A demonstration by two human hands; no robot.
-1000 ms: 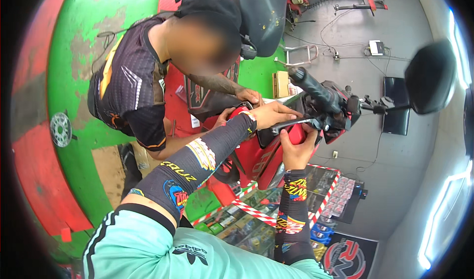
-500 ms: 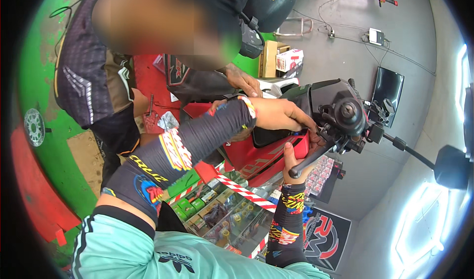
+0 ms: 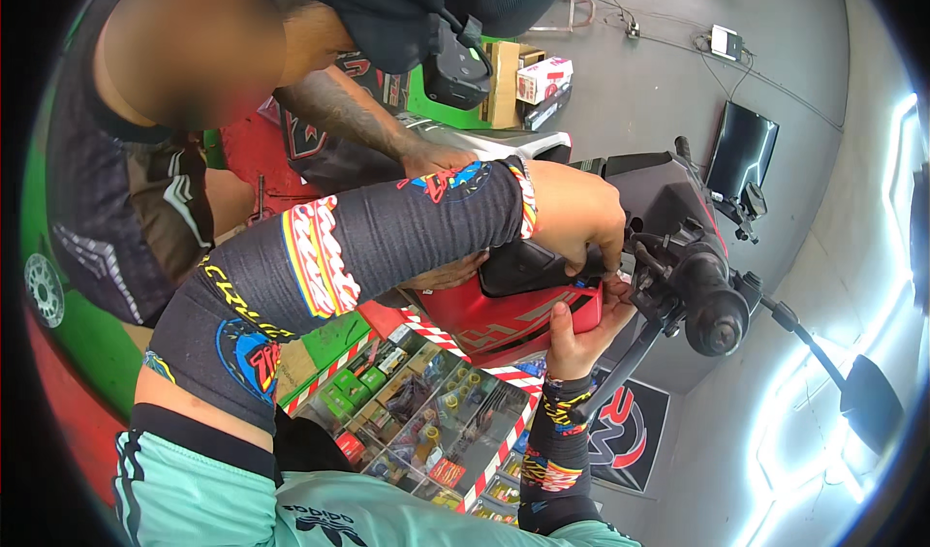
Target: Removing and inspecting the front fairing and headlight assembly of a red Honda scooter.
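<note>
A red motorcycle fairing panel (image 3: pixel 528 319) stands before me, just under a black handlebar grip (image 3: pixel 712 305) and its lever (image 3: pixel 620 373). My left hand (image 3: pixel 581 213), at the end of a dark patterned sleeve, reaches over the dark bodywork. Its fingers bend down and close at the panel's upper end, beside a tiny blue part (image 3: pixel 581 281); what they pinch is hidden. From below, my right hand (image 3: pixel 581 339) grips the panel's end. Its thumb lies along the red face, and its fingertips come up near the left ones.
A co-worker leans in at upper left, one hand (image 3: pixel 441 157) on the bodywork and another (image 3: pixel 450 274) under my left forearm. Below the motorcycle is a glass display case (image 3: pixel 436 421) with striped edging. The mirror (image 3: pixel 870 402) juts out right. Boxes (image 3: pixel 542 80) stand behind.
My left fingers have curled down to the panel's end, near my right fingertips. The view has shifted, and the handlebar appears lower and larger. The co-worker's head has moved left.
</note>
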